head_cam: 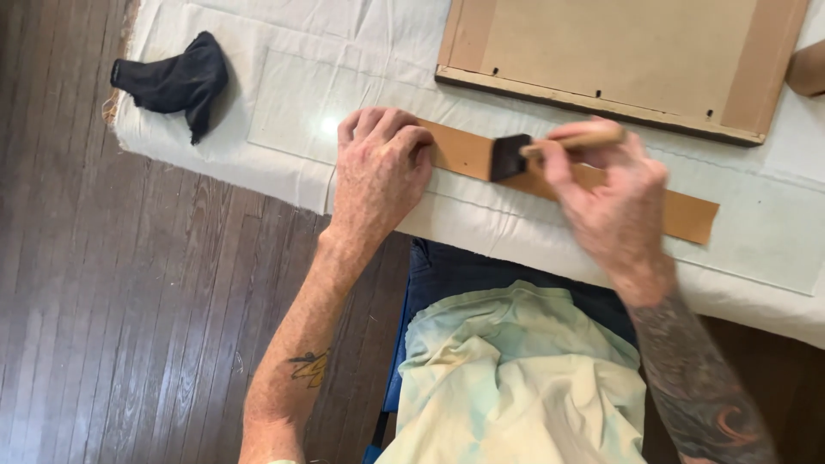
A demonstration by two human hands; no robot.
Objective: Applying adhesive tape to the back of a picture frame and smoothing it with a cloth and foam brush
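Note:
A long brown paper strip (687, 213) lies flat on a clear glass sheet (765, 241) near the table's front edge. My left hand (378, 172) presses down on the strip's left end, fingers curled over it. My right hand (614, 193) grips the wooden handle of a foam brush (511, 156). The brush's black head rests on the strip just right of my left hand.
A white cloth (258, 34) covers the table. A black rag (176, 82) lies at its left corner. The brown back of a picture frame (619, 51) sits behind the strip. Dark wooden floorboards (129, 301) lie to the left.

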